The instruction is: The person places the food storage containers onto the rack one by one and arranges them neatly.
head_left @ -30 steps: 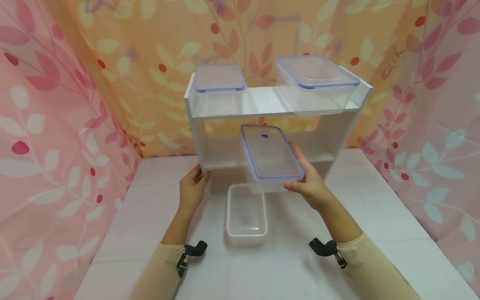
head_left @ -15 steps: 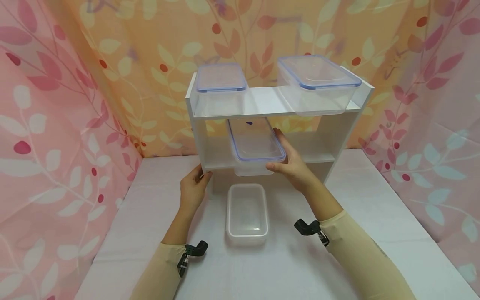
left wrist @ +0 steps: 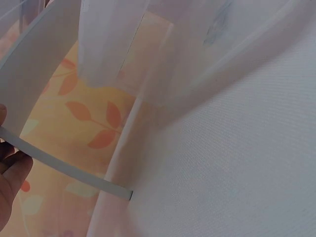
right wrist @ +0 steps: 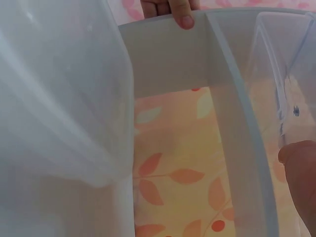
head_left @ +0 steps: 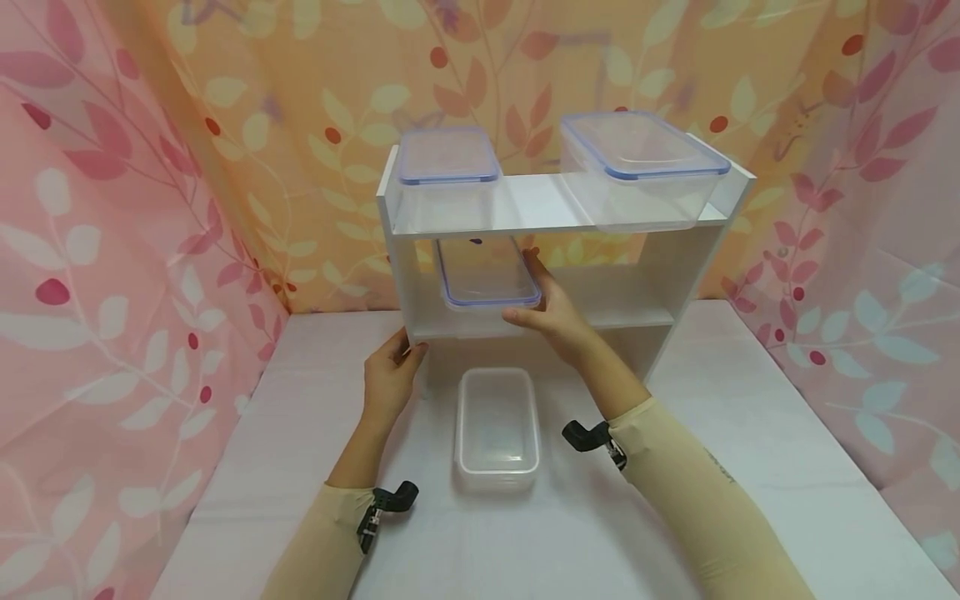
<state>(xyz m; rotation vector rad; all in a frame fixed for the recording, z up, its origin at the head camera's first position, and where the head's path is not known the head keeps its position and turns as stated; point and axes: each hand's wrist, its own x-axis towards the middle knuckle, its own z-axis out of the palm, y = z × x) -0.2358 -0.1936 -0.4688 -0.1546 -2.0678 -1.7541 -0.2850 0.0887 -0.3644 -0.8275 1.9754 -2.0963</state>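
My right hand (head_left: 557, 321) grips a clear plastic food container (head_left: 487, 282) with a blue-edged lid, its thumb at the front corner and fingers along the right side. The container sits inside the middle level of a white shelf unit (head_left: 630, 312), close to its left wall, its far end hidden beneath the top board. In the right wrist view that thumb (right wrist: 302, 165) lies against the container's side. My left hand (head_left: 387, 379) pinches the front edge of the unit's left side panel, low down. In the left wrist view its fingertips (left wrist: 17, 165) touch the panel edge.
A lidless clear container (head_left: 497, 425) stands on the white-covered table (head_left: 300, 417) in front of the unit. On the top board are a smaller lidded container (head_left: 448, 167) at left and a larger one (head_left: 645, 167) at right. Floral curtains (head_left: 90, 250) surround the table.
My right hand has carried the lidded container up, left and back, from in front of the unit into its middle level. The left hand has kept its place on the panel.
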